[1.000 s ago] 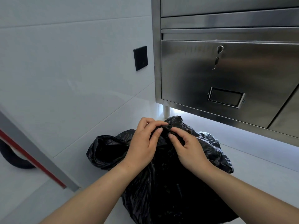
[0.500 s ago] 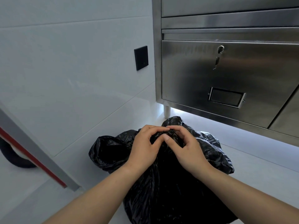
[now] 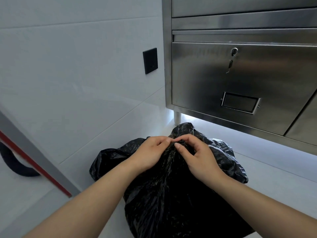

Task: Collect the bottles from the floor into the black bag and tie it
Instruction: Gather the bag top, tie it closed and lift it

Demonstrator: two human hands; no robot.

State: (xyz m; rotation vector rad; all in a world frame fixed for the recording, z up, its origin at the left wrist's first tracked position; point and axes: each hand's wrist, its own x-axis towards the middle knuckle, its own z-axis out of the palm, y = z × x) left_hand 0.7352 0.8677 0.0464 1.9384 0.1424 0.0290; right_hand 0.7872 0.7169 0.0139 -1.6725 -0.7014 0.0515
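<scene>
A bulging black bag (image 3: 171, 194) stands on the white floor below me. Its top is gathered into a bunch, with a loose end of plastic sticking up behind my fingers. My left hand (image 3: 151, 154) pinches the gathered plastic from the left. My right hand (image 3: 197, 156) grips the same bunch from the right, thumb and fingertips touching those of the left hand. No bottles show; whatever the bag holds is hidden by the black plastic.
A stainless steel cabinet (image 3: 240, 79) with a keyed door stands just behind the bag on short legs (image 3: 177, 117). A white tiled wall with a black switch plate (image 3: 150, 60) is on the left. A grey and red bar (image 3: 34, 162) slants at lower left beside a dark hose (image 3: 15, 167).
Both hands have sunk slightly and closed tighter together on the bag's gathered top; the fingertips now meet over the bunch. The bag itself stays in place.
</scene>
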